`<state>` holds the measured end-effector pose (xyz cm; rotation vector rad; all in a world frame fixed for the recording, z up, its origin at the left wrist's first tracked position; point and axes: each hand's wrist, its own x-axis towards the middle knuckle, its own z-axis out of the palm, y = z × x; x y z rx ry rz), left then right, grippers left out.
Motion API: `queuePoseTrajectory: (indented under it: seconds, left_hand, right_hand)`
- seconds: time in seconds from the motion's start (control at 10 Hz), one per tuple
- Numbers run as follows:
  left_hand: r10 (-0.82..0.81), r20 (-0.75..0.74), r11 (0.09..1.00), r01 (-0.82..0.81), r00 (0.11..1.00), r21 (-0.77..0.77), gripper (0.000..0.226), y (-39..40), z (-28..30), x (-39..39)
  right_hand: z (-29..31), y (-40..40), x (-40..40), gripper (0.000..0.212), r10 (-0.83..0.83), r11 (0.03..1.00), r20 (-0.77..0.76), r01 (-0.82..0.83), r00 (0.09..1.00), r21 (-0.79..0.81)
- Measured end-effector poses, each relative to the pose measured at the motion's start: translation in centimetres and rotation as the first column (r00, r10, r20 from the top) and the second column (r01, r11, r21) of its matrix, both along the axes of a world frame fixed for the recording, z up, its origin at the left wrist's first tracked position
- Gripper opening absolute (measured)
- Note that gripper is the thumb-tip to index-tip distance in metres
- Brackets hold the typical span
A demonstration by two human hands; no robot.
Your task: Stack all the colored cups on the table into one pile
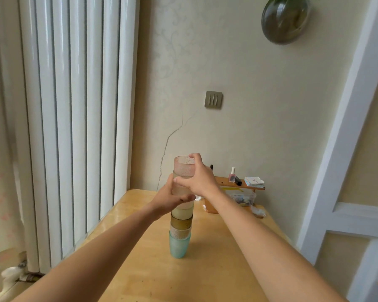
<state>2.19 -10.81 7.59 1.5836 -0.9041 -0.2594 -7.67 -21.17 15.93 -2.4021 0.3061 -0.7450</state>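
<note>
Above the wooden table (205, 275), both forearms reach forward and meet at a tall pile of cups (182, 214). The right hand (200, 178) comes from the right side, palm turned to the left, and its fingers wrap closed around the pink cup (183, 168) at the top of the pile; one fingertip hooks over the rim. The left hand (169, 198) is just below it, coming from the left, and its fingers close around a pale cup under the pink one, so the 2 hands almost touch each other.

The pile stands upright with its long axis vertical, and all the cup openings point up. Under the left hand I see a yellowish cup (182, 212), then a brown cup (181, 221), then a pale textured cup (180, 232), and the teal cup (179, 246) at the bottom stands on the table.

Behind the right hand, near the wall, a small wooden shelf (240, 185) carries a nail polish bottle (232, 175)
</note>
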Motion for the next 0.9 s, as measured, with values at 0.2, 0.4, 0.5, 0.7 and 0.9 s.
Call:
queuePoseTrajectory:
  seconds: [0.2,0.4,0.5,0.7,0.9]
  left_hand:
    - [-0.004,-0.147,1.000,0.005,0.989,0.004,0.092,-0.6,-3.2,-1.0]
    - [-0.027,-0.168,0.999,0.032,0.985,0.031,0.083,-0.8,-4.2,-0.4]
    - [-0.020,-0.162,0.998,0.028,0.987,0.048,0.083,-0.9,-4.0,-0.5]
    - [-0.011,-0.176,0.998,0.023,0.984,0.064,0.083,-0.9,-4.1,-0.5]
    - [0.179,-0.052,0.964,-0.165,0.982,0.207,0.146,1.6,-2.0,-1.7]
  right_hand:
    - [-1.4,0.0,-0.2,0.088,-0.022,0.997,0.087,0.015,0.996,0.079]
    - [-1.8,0.1,-0.3,0.087,-0.011,0.994,0.117,-0.002,0.993,0.109]
    - [-2.0,0.1,-0.4,0.085,-0.026,0.992,0.100,0.013,0.995,0.127]
    - [-2.7,0.1,-0.2,0.070,-0.069,0.986,0.059,0.059,0.996,0.158]
    - [-2.6,0.6,-1.6,0.102,-0.043,0.969,0.111,0.015,0.993,0.247]
